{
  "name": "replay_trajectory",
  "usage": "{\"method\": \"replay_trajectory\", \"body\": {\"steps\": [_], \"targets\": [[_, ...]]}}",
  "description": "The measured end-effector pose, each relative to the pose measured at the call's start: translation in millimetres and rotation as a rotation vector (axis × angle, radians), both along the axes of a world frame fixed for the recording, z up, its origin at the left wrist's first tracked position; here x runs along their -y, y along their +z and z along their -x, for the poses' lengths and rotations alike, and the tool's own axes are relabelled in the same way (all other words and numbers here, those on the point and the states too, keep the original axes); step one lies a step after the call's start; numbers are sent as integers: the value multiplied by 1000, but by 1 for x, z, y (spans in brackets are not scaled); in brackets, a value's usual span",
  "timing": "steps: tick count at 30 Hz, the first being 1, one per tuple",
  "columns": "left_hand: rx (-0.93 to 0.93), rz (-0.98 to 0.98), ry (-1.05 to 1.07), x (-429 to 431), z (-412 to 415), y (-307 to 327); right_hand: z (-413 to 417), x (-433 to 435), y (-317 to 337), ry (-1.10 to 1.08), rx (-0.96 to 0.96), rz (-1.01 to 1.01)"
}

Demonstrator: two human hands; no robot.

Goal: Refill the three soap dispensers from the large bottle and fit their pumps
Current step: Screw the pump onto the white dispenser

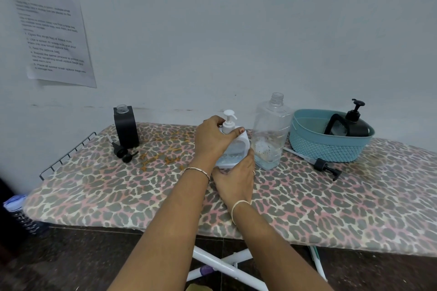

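On the board (331, 208), just beside the large bottle (269, 134), the dispenser (240, 149) stands upright. Its base is gripped by the right hand (236, 177); the left hand (212, 139) is curled round the pump (229, 120) collar. The base should be held still and the collar turned square to the neck, so that no thread is crossed.

The ironing board (331, 208) bears the gripped white dispenser (234, 151); clear bottle (269, 134) just right, basket (328, 146) and loose pump (325, 166) beyond; black bottle (126, 126), black pump (123, 151) well left.
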State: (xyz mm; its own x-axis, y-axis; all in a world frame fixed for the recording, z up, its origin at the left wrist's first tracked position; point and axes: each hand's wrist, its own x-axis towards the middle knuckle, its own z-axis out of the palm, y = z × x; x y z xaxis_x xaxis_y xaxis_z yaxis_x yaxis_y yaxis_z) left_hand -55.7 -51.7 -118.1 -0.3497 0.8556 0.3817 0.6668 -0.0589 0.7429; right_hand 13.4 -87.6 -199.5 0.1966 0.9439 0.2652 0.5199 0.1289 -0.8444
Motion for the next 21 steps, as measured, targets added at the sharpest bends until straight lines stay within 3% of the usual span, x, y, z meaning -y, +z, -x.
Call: {"method": "replay_trajectory", "body": {"steps": [5, 21], "targets": [[22, -36, 89, -3, -5, -4, 0, 0, -1, -1, -1, 10], [-89, -16, -8, 0, 4, 3, 0, -1, -1, 4, -9, 6]]}}
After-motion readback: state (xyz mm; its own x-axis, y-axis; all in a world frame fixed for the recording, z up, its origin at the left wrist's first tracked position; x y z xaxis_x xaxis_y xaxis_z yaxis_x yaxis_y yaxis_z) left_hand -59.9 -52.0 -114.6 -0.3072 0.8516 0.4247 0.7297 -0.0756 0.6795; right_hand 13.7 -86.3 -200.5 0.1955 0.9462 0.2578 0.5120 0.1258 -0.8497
